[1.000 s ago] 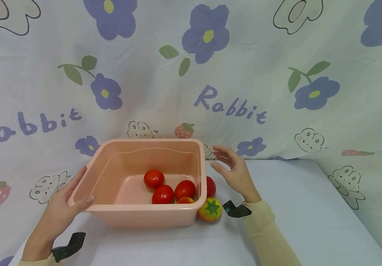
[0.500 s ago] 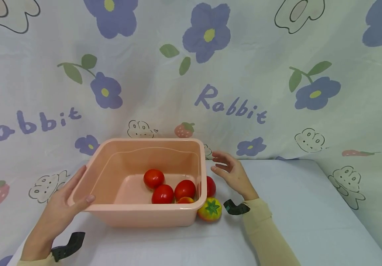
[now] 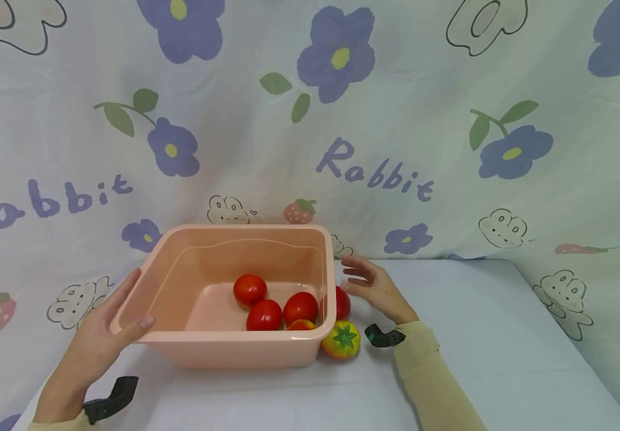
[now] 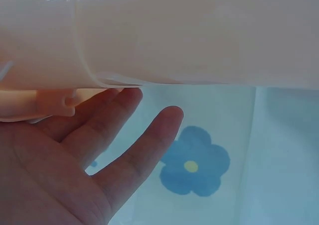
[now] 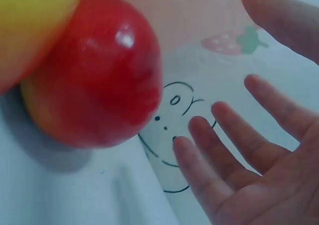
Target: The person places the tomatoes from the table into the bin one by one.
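A peach plastic tub (image 3: 234, 350) stands on the white table with several red tomatoes (image 3: 264, 315) inside. My left hand (image 3: 96, 335) grips its left end, thumb over the rim and fingers along the outside wall. Against the tub's right side lie a red tomato (image 3: 343, 304), partly hidden by the tub, and a yellow-and-red tomato (image 3: 341, 340) with a green star-shaped top. My right hand (image 3: 380, 290) is just beyond them, fingers spread and loosely bent, holding nothing. In the right wrist view, a gap separates its fingers (image 5: 199, 170) from the red tomato.
White table surface (image 3: 504, 347) stretches to the right of the tub. A cloth (image 3: 266, 149) printed with flowers, rabbits and strawberries hangs behind the table and along its sides. Each wrist carries a black camera strap.
My right hand has lowered slightly toward the red tomato outside the tub. The left hand, tub and tomatoes have stayed in place.
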{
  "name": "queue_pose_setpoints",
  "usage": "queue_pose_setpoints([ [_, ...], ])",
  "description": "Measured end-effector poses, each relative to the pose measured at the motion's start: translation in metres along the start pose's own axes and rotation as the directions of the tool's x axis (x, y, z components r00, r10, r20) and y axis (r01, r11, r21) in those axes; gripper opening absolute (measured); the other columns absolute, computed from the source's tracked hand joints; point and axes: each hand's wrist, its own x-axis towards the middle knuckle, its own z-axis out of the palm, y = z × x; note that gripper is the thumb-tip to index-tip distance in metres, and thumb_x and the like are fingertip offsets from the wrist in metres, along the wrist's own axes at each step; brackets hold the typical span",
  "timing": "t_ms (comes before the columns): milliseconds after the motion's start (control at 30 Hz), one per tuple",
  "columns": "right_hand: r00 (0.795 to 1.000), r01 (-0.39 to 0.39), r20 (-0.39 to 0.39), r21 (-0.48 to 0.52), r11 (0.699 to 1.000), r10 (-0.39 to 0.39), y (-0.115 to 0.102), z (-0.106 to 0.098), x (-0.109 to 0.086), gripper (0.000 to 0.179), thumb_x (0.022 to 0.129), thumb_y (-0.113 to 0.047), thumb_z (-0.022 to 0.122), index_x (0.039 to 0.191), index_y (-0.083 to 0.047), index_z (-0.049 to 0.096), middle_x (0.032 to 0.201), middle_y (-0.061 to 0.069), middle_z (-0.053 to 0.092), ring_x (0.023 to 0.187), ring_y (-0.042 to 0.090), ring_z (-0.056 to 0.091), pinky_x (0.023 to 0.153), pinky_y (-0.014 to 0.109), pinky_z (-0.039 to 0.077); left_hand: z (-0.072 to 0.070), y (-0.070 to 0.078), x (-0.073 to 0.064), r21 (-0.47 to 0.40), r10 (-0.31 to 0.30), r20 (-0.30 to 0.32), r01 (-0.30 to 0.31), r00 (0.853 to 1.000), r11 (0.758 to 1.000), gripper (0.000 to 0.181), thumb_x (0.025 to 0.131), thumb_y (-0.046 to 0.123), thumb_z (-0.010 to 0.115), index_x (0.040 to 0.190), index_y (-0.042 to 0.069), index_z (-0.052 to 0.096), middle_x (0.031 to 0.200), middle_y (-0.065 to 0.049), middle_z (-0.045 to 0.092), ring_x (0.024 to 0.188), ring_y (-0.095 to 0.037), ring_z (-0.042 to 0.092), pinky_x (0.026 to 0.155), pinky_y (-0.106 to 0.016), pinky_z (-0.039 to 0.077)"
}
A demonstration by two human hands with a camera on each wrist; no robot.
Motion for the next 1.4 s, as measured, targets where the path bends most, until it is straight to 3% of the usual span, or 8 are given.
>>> queue_pose_setpoints([
  [133,0.998,-0.046,0.041,-0.007,0.999,0.046,0.006,0.000,0.001,0.067,0.086,-0.022,0.079,0.146,-0.014,0.050,0.151,0.017,0.047,0.133,0.039,0.049,0.102,0.051,0.046,0.000,0.000,0.000,-0.002,0.000,0.000,0.000,1.000,1.000,0.086,0.092,0.018,0.071,0.162,0.027,0.021,0.152,-0.030,0.039,0.105,0.015,0.042,0.077,-0.006,0.039],
  [333,0.992,-0.095,0.086,-0.030,0.995,0.097,0.009,0.001,0.000,0.068,0.084,-0.024,0.081,0.145,-0.018,0.052,0.148,0.006,0.052,0.132,0.035,0.051,0.101,0.055,0.046,0.000,0.002,0.001,-0.002,-0.010,0.004,0.010,1.000,1.000,0.086,0.092,0.019,0.071,0.162,0.026,0.021,0.154,-0.027,0.038,0.105,0.016,0.041,0.077,-0.006,0.040],
  [533,0.979,-0.145,0.138,-0.062,0.987,0.152,0.011,0.004,-0.001,0.080,0.074,-0.034,0.089,0.145,-0.025,0.054,0.144,-0.002,0.055,0.129,0.031,0.053,0.097,0.057,0.048,0.000,0.000,0.001,0.011,-0.010,-0.002,0.010,1.000,1.000,0.085,0.092,0.020,0.071,0.161,0.027,0.022,0.157,-0.020,0.036,0.107,0.017,0.039,0.078,-0.005,0.038],
  [867,0.960,-0.135,0.220,-0.170,0.976,0.171,0.008,0.009,-0.001,0.079,0.075,-0.028,0.089,0.146,-0.018,0.053,0.140,0.002,0.057,0.125,0.030,0.052,0.096,0.051,0.051,0.000,0.002,0.000,0.006,-0.007,-0.001,0.007,1.000,1.000,0.086,0.092,0.019,0.071,0.162,0.026,0.021,0.153,-0.028,0.039,0.105,0.016,0.040,0.076,-0.006,0.039],
  [1400,0.959,-0.156,0.207,-0.192,0.969,0.195,0.011,0.012,0.000,0.077,0.076,-0.024,0.088,0.145,-0.019,0.055,0.134,0.001,0.061,0.122,0.029,0.054,0.095,0.051,0.051,0.001,0.001,0.001,0.017,-0.012,-0.008,0.013,1.000,1.000,0.087,0.092,0.020,0.071,0.162,0.025,0.020,0.154,-0.027,0.038,0.105,0.018,0.039,0.076,-0.008,0.041],
])
